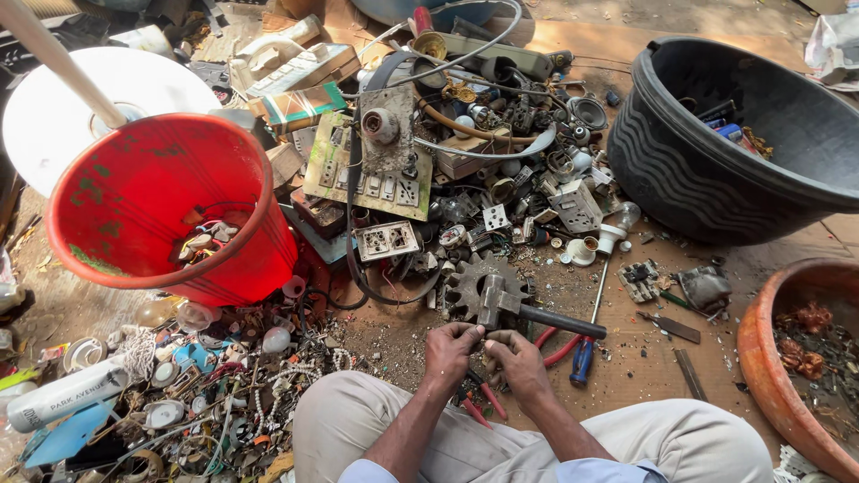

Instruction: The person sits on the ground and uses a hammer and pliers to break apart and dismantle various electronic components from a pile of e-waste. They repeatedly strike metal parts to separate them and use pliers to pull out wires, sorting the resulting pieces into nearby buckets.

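— Both hands are low in the middle, between your knees. Your left hand (pixel 452 347) and right hand (pixel 516 360) meet fingertip to fingertip, pinched shut on a small scrap part (pixel 488 337) held between them; it is too small to say what kind.

— What is right by them?

— You have a hammer (pixel 519 309) just beyond your fingers, metal head to the left, black handle running right. Its head rests on a toothed gear wheel (pixel 470 284). Under your right hand lie red-handled pliers (pixel 555 349), and just right of them a blue-handled screwdriver (pixel 583 358) with its shaft pointing away from you.

— And further out?

— To your far left a red bucket (pixel 134 210) lies tilted, mouth toward you, with a few small fittings inside. On your far right stands a black tub (pixel 680 170), holding some loose bits. Near right, a clay-coloured bowl (pixel 761 349) holds tangled copper wire (pixel 810 320). Between bucket and tub spreads a heap of switch plates (pixel 386 240), sockets and cables. At your near left is a litter of small junk.
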